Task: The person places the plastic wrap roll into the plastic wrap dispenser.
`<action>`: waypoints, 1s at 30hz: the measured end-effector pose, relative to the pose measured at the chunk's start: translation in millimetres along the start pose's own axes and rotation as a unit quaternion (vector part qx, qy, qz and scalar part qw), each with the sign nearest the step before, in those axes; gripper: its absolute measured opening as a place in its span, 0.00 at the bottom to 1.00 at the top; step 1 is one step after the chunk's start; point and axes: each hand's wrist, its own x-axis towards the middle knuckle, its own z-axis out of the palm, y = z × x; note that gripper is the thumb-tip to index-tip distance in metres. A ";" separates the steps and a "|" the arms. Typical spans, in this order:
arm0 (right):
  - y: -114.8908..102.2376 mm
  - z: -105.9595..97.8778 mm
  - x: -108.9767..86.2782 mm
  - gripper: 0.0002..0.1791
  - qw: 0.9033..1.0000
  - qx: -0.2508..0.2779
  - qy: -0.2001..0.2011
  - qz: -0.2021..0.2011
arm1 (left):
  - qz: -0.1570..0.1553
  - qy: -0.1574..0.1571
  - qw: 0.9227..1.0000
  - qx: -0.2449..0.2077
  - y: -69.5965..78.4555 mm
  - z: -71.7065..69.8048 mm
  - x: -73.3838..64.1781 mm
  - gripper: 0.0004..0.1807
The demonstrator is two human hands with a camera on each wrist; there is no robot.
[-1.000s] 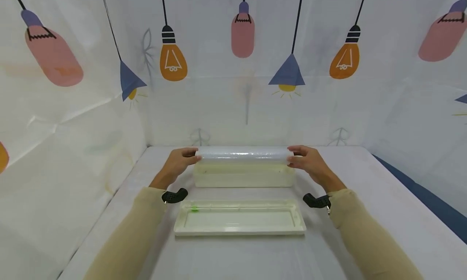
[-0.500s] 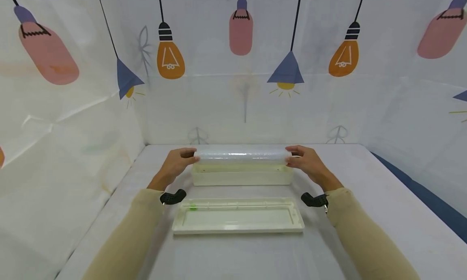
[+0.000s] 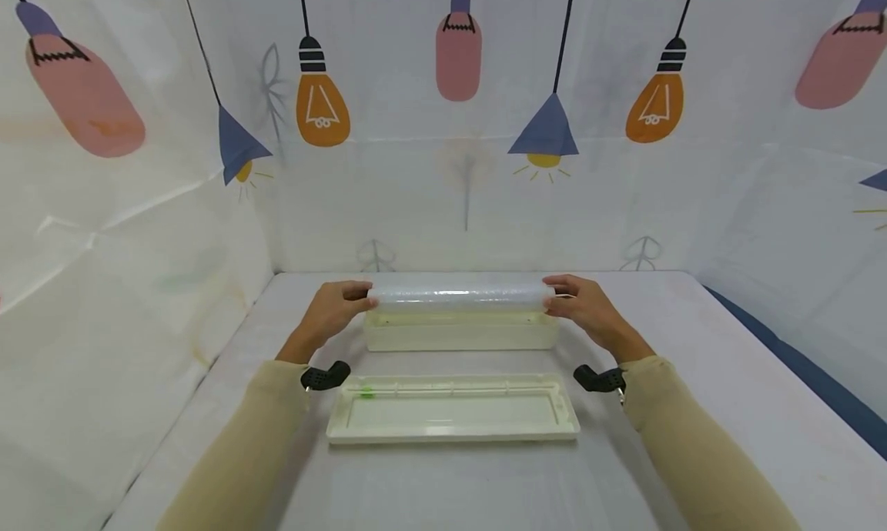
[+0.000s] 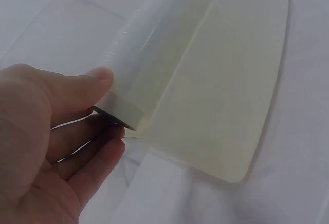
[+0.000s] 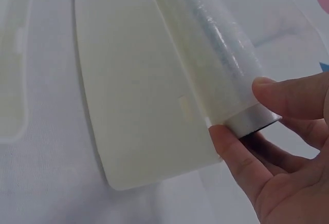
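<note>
A person in tan sleeves (image 3: 235,446) holds a roll of clear film (image 3: 460,294) level by its two ends near the far edge of a white-covered desk (image 3: 443,489). The left hand (image 3: 331,312) grasps the roll's left end between thumb and curled fingers; the right hand (image 3: 587,308) grips the other end the same way. The roll lies lengthwise along the rear of a long, open cream box (image 3: 460,338), parallel to the desk's far edge; whether it touches the box cannot be told. Nearer the desk's front edge, and apart from the box, rests a shallow cream tray (image 3: 453,417) with a raised rim and a small green mark (image 3: 367,393) toward its rear left corner. A black device (image 3: 326,375) sits at each wrist. Behind the desk's far edge hangs a pale backdrop (image 3: 416,177) printed with orange bulbs and blue lampshades.
</note>
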 end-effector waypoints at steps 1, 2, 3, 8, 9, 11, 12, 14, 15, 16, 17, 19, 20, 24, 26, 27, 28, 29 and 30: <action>-0.2 0.3 -0.1 0.32 1.000 0.001 -0.001 0.000 | 0.003 0.001 1.000 0.003 -1.1 -0.3 -0.1 0.28; -0.4 0.7 0.0 0.32 1.000 0.001 -0.003 -0.001 | 0.005 0.003 1.000 0.004 -2.4 -0.5 -0.1 0.28; -0.7 1.3 0.0 0.32 1.000 -0.002 -0.002 -0.001 | 0.007 0.006 1.000 0.003 -2.9 -0.8 -0.5 0.26; -2.9 1.6 -1.4 0.31 0.999 -0.033 -0.001 0.008 | 0.020 0.015 1.000 -0.014 -2.9 -0.2 0.9 0.18; -3.3 1.9 -1.7 0.30 0.999 -0.041 -0.001 0.010 | 0.022 0.016 0.999 -0.016 -2.8 0.0 0.9 0.17; -3.8 2.5 -2.5 0.30 0.998 -0.054 -0.004 0.011 | 0.024 0.016 0.999 -0.014 -3.7 1.0 0.7 0.16; -4.0 2.8 -3.0 0.30 0.998 -0.059 -0.005 0.011 | 0.025 0.017 0.999 -0.012 -4.0 1.5 0.4 0.16; -3.9 3.3 -3.8 0.30 0.998 -0.062 -0.004 0.009 | 0.025 0.019 0.999 -0.010 -4.6 2.3 -0.1 0.16; -3.6 3.2 -3.9 0.30 0.998 -0.064 -0.004 0.008 | 0.026 0.020 0.999 -0.009 -4.8 2.7 -0.4 0.16; -3.5 3.3 -4.0 0.30 0.998 -0.066 -0.004 0.006 | 0.027 0.022 0.999 -0.009 -5.0 3.1 -0.6 0.16; -3.1 3.3 -3.8 0.30 0.998 -0.067 -0.004 0.004 | 0.028 0.023 0.999 -0.010 -5.1 3.5 -0.7 0.16; -2.3 3.0 -2.9 0.30 0.997 -0.079 -0.003 0.000 | 0.029 0.025 0.999 -0.010 -4.4 4.1 -1.1 0.15; -2.0 2.5 -2.2 0.30 0.996 -0.091 -0.003 -0.002 | 0.029 0.026 0.999 -0.008 -4.2 4.6 -1.3 0.15; -3.0 0.1 1.2 0.29 0.986 -0.163 -0.003 -0.019 | 0.028 0.028 0.999 0.008 -3.6 6.1 -2.1 0.15; -4.8 -1.0 2.9 0.27 0.980 -0.197 -0.006 -0.034 | 0.026 0.029 0.999 0.013 -3.7 6.6 -2.4 0.15; -5.3 -1.5 3.8 0.27 0.977 -0.208 -0.007 -0.040 | 0.024 0.031 0.999 0.014 -3.8 6.9 -2.5 0.15; -6.1 -2.0 4.7 0.26 0.976 -0.214 -0.008 -0.045 | 0.023 0.033 0.999 0.013 -4.0 7.1 -2.5 0.15; -6.2 -2.4 5.6 0.26 0.975 -0.218 -0.009 -0.050 | 0.021 0.033 0.999 0.010 -4.1 7.5 -2.6 0.15; -6.0 -2.8 6.1 0.26 0.974 -0.220 -0.011 -0.049 | 0.017 0.033 0.999 0.008 -4.4 7.9 -2.8 0.15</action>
